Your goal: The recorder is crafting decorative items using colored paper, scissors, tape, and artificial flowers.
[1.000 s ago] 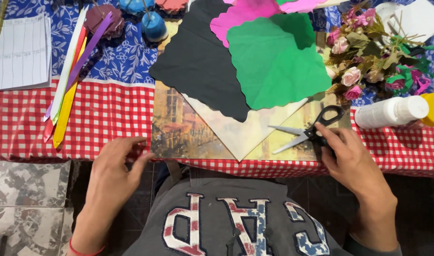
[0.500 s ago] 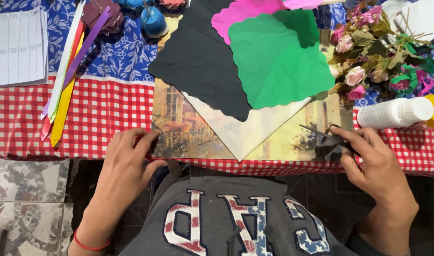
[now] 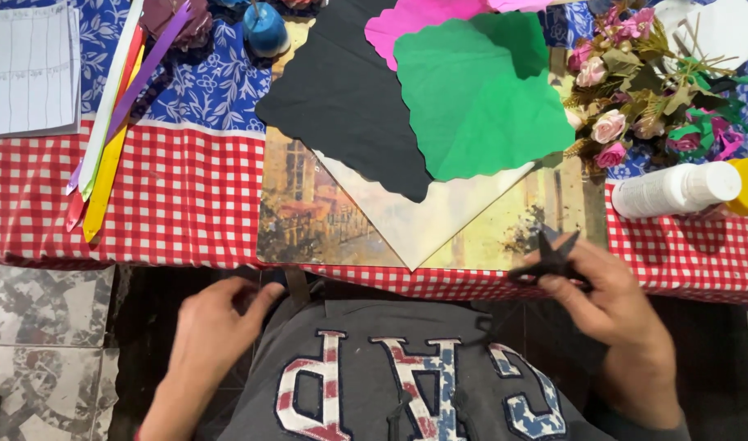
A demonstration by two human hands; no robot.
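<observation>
Clearly, the right hand [image 3: 610, 314] held black scissors [image 3: 551, 257] in its fingers beside the bench [image 3: 186, 204]; the left hand [image 3: 215, 331] pinched something dark. Loosely gripped, the scissors might slip.

A table [image 3: 31, 261] is covered by a red-and-white checked cloth [image 3: 186, 196] at the near edge and a blue flowered cloth [image 3: 210, 90] farther back. A painted picture board [image 3: 325, 220] is laid in the middle, with black [image 3: 341, 98], green [image 3: 480, 98], pink [image 3: 423, 20] and cream [image 3: 423, 220] paper sheets spread on it. Coloured paper strips [image 3: 104, 139] and a lined white sheet [image 3: 27, 69] are placed to one side, while artificial flowers [image 3: 643, 98] and a white bottle with a yellow cap [image 3: 684, 189] are set at the other.
</observation>
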